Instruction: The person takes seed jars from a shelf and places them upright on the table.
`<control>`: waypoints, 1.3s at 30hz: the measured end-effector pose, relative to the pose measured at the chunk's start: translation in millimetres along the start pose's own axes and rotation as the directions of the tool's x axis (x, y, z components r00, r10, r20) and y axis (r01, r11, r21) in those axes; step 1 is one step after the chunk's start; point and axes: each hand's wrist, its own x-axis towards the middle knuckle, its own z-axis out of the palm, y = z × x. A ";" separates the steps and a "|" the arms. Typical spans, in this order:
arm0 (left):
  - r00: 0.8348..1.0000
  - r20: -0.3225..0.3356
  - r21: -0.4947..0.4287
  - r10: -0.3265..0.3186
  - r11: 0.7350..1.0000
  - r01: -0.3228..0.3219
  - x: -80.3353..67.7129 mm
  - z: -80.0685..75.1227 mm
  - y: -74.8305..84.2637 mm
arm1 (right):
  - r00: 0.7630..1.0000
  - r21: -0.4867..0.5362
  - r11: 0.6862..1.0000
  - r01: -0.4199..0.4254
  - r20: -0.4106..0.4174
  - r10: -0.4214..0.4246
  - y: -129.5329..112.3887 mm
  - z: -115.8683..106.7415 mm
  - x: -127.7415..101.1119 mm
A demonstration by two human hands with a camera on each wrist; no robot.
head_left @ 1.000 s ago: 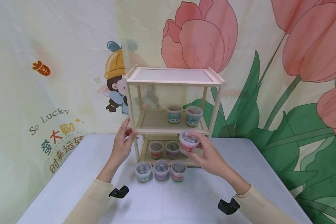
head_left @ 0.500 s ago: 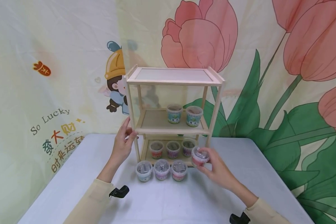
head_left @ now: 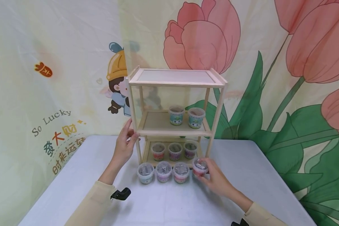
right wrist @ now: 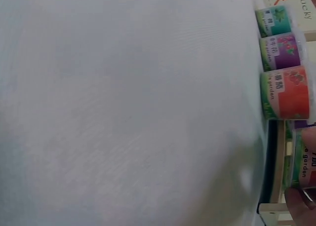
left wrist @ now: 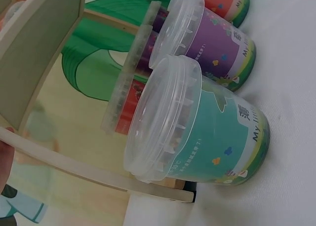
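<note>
My right hand (head_left: pixel 218 180) holds a small lidded plastic cup with a red label (head_left: pixel 200 168) at the shelf rack's front right corner. In the right wrist view, the cup's base sits higher than those of the neighbouring cups; only part of that hand shows. A row of three lidded cups stands to its left: a teal-labelled cup (left wrist: pixel 217 132), a purple-labelled cup (left wrist: pixel 222 43) and a red-labelled cup (right wrist: pixel 291 93). My left hand (head_left: pixel 124 146) grips the left front post of the wooden shelf rack (head_left: pixel 175 132), its thumb on the post near the middle shelf.
Two teal-labelled cups (head_left: pixel 176 115) stand on the middle shelf, towards the right. On the bottom shelf are a red-labelled cup (head_left: pixel 158 152) and two purple-labelled cups (head_left: pixel 175 152). A white cloth (head_left: pixel 164 207) covers the table, and a printed curtain (head_left: pixel 82 62) hangs behind.
My right hand has carried the red-labelled cup from before the bottom shelf out to the right, then down beside the front row. The left hand stays on the post.
</note>
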 end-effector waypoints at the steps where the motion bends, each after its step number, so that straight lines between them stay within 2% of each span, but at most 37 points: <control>1: 1.000 0.002 0.009 -0.001 1.000 0.001 0.5 0.6 -4.9 | 1.000 0.001 1.000 -0.016 0.006 0.016 1.6 0.7 -0.8; 6: 1.000 0.002 0.035 -0.009 0.999 0.009 4.5 2.1 -32.8 | 0.999 0.009 1.000 -0.029 0.022 0.028 10.6 5.9 -4.9; 15: 1.000 -0.007 0.023 -0.020 1.000 0.020 4.8 3.1 -32.6 | 0.996 -0.016 0.997 -0.079 0.048 0.079 15.8 14.2 -8.2; 22: 1.000 -0.007 0.036 -0.016 0.999 0.016 4.6 0.9 -32.5 | 0.996 -0.012 0.997 -0.071 0.051 0.072 16.1 19.2 -6.3; 29: 1.000 0.008 -0.010 0.006 1.000 -0.006 4.1 -0.1 -32.6 | 0.997 -0.005 0.999 -0.043 0.065 0.043 16.5 17.9 -5.7; 34: 1.000 0.016 0.001 0.009 1.000 -0.009 5.1 0.9 -30.6 | 0.987 0.054 0.999 0.006 0.160 -0.014 16.1 2.3 -4.0; 39: 1.000 0.007 0.008 -0.005 1.000 0.005 4.4 -0.6 -30.1 | 0.955 0.057 0.998 0.006 0.295 -0.022 10.4 -19.9 2.6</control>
